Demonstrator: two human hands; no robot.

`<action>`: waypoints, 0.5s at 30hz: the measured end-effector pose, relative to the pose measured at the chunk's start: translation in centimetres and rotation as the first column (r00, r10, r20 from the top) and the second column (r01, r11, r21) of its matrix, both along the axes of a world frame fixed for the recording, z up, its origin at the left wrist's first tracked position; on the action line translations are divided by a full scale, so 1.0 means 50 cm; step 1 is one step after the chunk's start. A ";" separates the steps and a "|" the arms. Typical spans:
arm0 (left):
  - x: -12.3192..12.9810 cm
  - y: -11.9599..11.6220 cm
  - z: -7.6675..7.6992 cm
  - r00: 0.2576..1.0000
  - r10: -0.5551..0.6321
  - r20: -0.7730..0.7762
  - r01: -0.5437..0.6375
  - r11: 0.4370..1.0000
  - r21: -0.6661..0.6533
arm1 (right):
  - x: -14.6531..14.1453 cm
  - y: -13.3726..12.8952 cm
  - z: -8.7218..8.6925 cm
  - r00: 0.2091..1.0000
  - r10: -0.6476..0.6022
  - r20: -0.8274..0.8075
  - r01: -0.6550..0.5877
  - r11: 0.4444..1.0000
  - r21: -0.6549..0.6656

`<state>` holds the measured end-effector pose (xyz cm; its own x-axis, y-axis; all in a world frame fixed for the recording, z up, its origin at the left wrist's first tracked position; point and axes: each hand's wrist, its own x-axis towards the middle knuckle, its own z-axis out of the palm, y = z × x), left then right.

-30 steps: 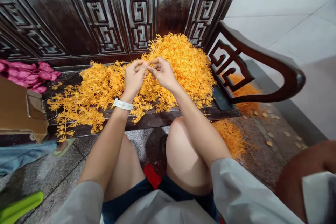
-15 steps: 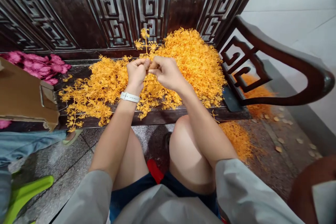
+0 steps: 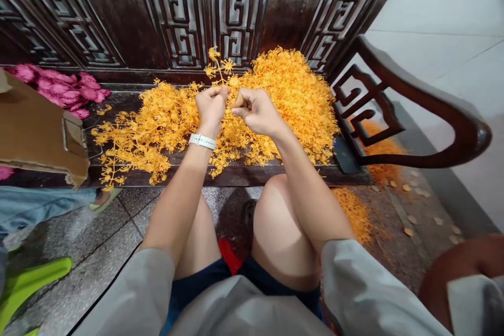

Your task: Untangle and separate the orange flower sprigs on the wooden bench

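Above the bench seat, my left hand (image 3: 211, 107) is closed in a pinch round the stem of a yellow artificial flower sprig (image 3: 219, 68). The sprig's spiky heads stand up beyond my fingers. My right hand (image 3: 254, 109) is just to its right, thumb and fingers pressed together; anything between them is too small to make out. A small gap separates the two hands. Behind and right of them rises a big heap of yellow flower sprigs (image 3: 295, 100). A looser pile of the same sprigs (image 3: 157, 121) spreads to the left.
Pink flowers (image 3: 59, 89) and a cardboard box (image 3: 39, 126) are on the bench's left. A dark phone-like slab (image 3: 347, 155) lies by the carved armrest (image 3: 444, 110). Orange stem-like scraps (image 3: 352, 215) cover the floor at right. Another person's jeans leg (image 3: 43, 210) shows at left.
My hands have drawn slightly apart, leaving a gap between them. The sprig stays upright in my left hand. The whole view has shifted a little.
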<state>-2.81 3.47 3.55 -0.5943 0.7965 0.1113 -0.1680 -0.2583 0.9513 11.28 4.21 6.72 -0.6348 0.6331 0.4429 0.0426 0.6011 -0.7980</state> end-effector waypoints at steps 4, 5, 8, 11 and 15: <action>-0.017 -0.001 0.000 0.996 -0.039 0.084 0.044 0.997 -0.058 | 0.013 0.008 -0.006 0.994 -0.105 -0.006 0.105 0.993 -0.049; -0.019 -0.002 0.001 0.993 -0.064 0.098 0.070 0.996 -0.062 | 0.016 0.012 -0.009 0.990 -0.140 -0.005 0.139 0.988 -0.062; -0.018 -0.009 0.003 0.986 -0.136 0.099 0.140 0.989 -0.038 | 0.023 0.026 -0.022 0.973 -0.230 0.004 0.230 0.970 -0.082; -0.004 -0.015 0.007 0.979 -0.192 0.063 0.194 0.981 -0.020 | 0.022 0.039 -0.037 0.970 -0.244 0.015 0.244 0.968 -0.062; 0.009 -0.016 0.008 0.981 -0.190 -0.042 0.189 0.982 -0.014 | 0.016 0.038 -0.036 0.962 -0.266 0.066 0.266 0.964 0.013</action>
